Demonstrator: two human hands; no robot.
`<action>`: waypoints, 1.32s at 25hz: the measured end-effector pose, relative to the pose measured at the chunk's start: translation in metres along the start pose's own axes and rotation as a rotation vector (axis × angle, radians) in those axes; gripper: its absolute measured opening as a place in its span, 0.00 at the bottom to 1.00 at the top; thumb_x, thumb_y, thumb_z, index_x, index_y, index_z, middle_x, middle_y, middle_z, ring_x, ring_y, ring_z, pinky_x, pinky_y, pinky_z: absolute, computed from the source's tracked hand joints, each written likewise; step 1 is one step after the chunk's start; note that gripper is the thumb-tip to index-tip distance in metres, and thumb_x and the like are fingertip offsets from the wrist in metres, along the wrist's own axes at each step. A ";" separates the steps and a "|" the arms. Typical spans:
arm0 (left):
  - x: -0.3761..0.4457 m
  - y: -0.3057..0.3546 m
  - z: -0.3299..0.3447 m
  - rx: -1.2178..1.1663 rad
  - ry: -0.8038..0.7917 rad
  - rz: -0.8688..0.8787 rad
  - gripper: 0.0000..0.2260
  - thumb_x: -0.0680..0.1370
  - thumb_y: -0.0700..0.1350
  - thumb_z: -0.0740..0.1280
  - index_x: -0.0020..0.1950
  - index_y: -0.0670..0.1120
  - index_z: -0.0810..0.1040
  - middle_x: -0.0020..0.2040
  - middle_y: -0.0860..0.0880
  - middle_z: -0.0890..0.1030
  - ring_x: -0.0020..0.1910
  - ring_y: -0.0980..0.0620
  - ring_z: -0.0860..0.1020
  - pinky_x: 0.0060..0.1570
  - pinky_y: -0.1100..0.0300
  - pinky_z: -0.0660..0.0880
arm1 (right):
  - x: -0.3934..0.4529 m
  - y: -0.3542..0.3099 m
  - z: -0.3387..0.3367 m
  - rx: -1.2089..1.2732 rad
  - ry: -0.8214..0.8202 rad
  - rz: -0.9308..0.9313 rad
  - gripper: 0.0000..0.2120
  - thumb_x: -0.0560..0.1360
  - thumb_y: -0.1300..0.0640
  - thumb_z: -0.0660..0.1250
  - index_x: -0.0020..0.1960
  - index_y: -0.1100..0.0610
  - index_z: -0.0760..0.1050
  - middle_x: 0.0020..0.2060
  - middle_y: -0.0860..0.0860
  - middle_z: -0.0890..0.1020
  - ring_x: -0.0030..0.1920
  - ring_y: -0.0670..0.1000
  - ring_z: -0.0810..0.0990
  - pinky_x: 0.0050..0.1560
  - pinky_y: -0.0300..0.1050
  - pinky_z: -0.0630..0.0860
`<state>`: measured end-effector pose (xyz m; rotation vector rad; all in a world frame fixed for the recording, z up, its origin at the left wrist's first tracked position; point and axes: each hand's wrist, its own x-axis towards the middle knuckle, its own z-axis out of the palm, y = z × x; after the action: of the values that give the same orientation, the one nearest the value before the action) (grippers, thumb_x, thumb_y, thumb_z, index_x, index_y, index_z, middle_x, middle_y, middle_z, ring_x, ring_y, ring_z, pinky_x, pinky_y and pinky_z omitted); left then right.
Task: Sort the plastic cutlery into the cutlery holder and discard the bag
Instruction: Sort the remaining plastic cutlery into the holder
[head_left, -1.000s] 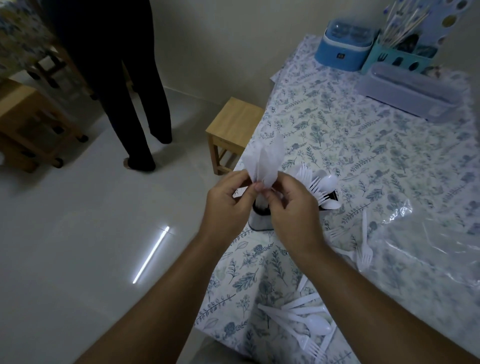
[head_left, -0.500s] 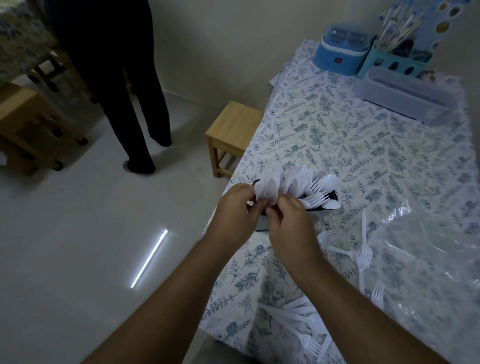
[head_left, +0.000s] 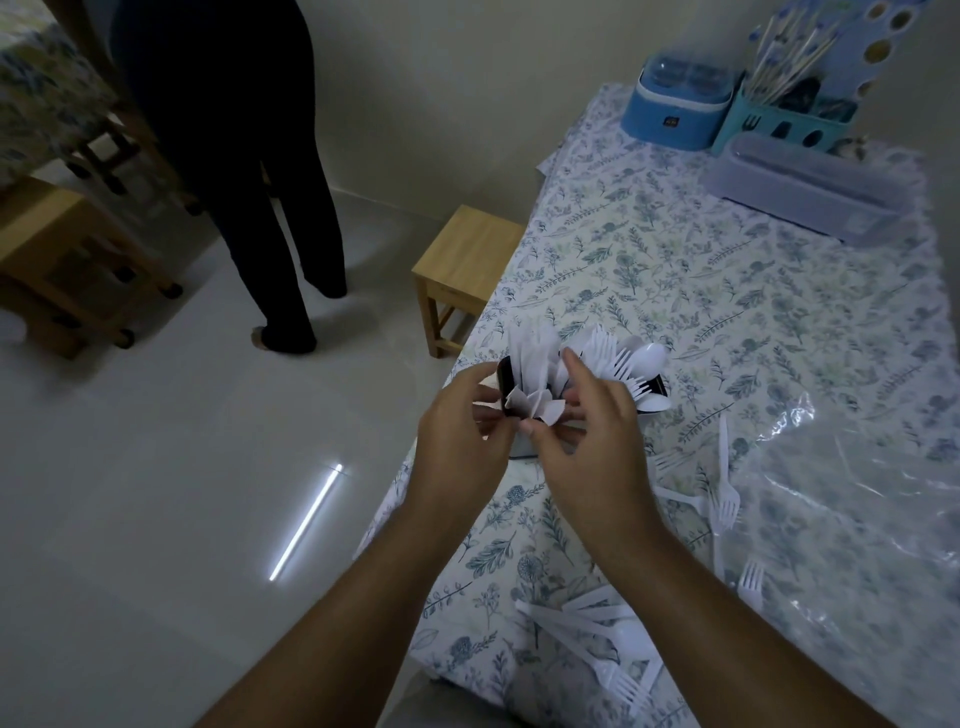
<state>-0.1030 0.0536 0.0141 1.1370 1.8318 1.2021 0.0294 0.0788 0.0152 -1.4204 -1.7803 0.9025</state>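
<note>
At far left a wooden trolley (head_left: 62, 275) stands on the pale floor, and beside it a person in dark trousers (head_left: 249, 171) stands facing away. A small wooden stool (head_left: 465, 260) sits against the edge of the worktop (head_left: 675, 270), which is covered in a leaf-print cloth. The left hand (head_left: 467, 441) is curled, its fingertips pinching the folded white napkins (head_left: 530, 374) that stand in the left compartment of the black cutlery holder (head_left: 506, 387). The right hand (head_left: 592, 441) is half open, thumb and fingers spread and touching the same napkins from the other side. White plastic forks and spoons (head_left: 623, 364) fan out of the holder's right compartment. Loose plastic cutlery (head_left: 597, 634) lies at the near edge, and more forks (head_left: 724, 499) lie beside the clear plastic bag (head_left: 857, 493), flat at right. At the far end sit a blue box (head_left: 675, 109) with a small dark label too small to read, a teal caddy (head_left: 789, 124) and a translucent lidded case (head_left: 810, 187).
</note>
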 end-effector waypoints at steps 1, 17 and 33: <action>-0.009 -0.002 0.002 -0.042 0.033 -0.022 0.19 0.76 0.37 0.72 0.63 0.54 0.74 0.48 0.58 0.79 0.45 0.63 0.80 0.42 0.72 0.77 | -0.002 -0.001 -0.003 0.058 0.014 -0.019 0.33 0.74 0.60 0.75 0.76 0.52 0.67 0.56 0.45 0.69 0.51 0.27 0.75 0.48 0.21 0.73; -0.099 -0.099 0.055 0.770 -0.836 0.267 0.26 0.67 0.58 0.76 0.63 0.53 0.78 0.59 0.52 0.77 0.57 0.51 0.72 0.55 0.54 0.74 | -0.093 0.118 -0.077 0.046 -0.134 0.320 0.09 0.79 0.60 0.68 0.49 0.46 0.81 0.42 0.43 0.83 0.43 0.40 0.81 0.42 0.33 0.76; -0.123 -0.091 0.090 0.881 -0.162 0.187 0.17 0.71 0.51 0.75 0.57 0.49 0.78 0.53 0.49 0.78 0.50 0.47 0.76 0.47 0.51 0.75 | -0.139 0.187 -0.132 -0.108 0.001 0.661 0.22 0.74 0.64 0.73 0.62 0.53 0.68 0.39 0.52 0.79 0.36 0.50 0.78 0.34 0.43 0.73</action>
<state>-0.0037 -0.0451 -0.0952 1.8347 2.2120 0.3211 0.2599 -0.0130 -0.0844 -2.1343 -1.3766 1.1332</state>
